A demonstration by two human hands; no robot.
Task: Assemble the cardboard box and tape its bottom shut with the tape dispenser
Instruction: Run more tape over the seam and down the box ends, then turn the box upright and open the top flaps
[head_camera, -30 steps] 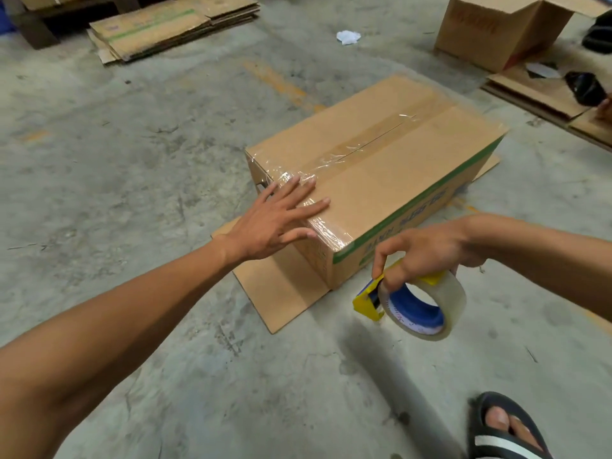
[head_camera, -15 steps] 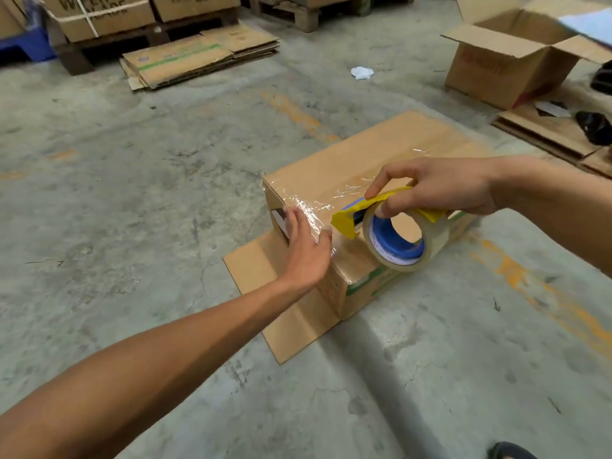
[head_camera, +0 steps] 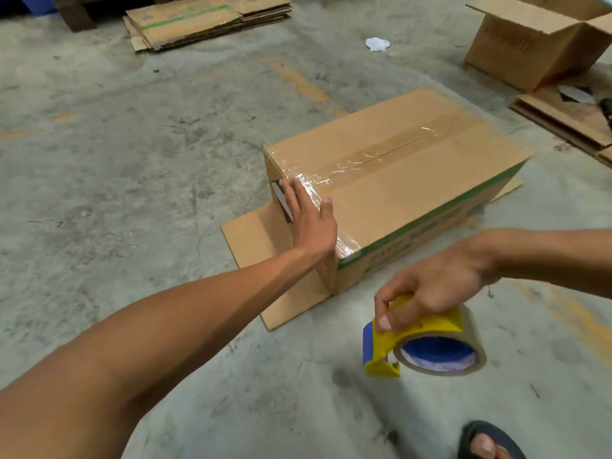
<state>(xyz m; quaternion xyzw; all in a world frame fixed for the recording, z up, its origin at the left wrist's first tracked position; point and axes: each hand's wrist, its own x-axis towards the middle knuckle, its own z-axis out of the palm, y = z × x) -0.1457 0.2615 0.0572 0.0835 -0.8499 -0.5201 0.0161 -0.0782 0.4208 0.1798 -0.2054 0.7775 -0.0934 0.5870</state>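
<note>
The brown cardboard box (head_camera: 414, 180) stands upside down on the concrete floor, with clear tape along the seam of its upturned bottom and down over the near end. My left hand (head_camera: 309, 220) lies flat, fingers together, against that near end face, pressing on the tape end. My right hand (head_camera: 437, 283) is off the box, low in front of it, and grips the yellow and blue tape dispenser (head_camera: 420, 342) with its roll of clear tape just above the floor.
One flap (head_camera: 261, 256) of the box lies flat on the floor under my left forearm. Flattened cartons (head_camera: 205, 21) are stacked at the back left. An open carton (head_camera: 536, 41) stands back right on cardboard sheets. My sandalled foot (head_camera: 486, 442) shows at bottom right.
My right hand has carried the dispenser from over the box's near end down and to the right, close to the floor. My left hand stays on the near end face.
</note>
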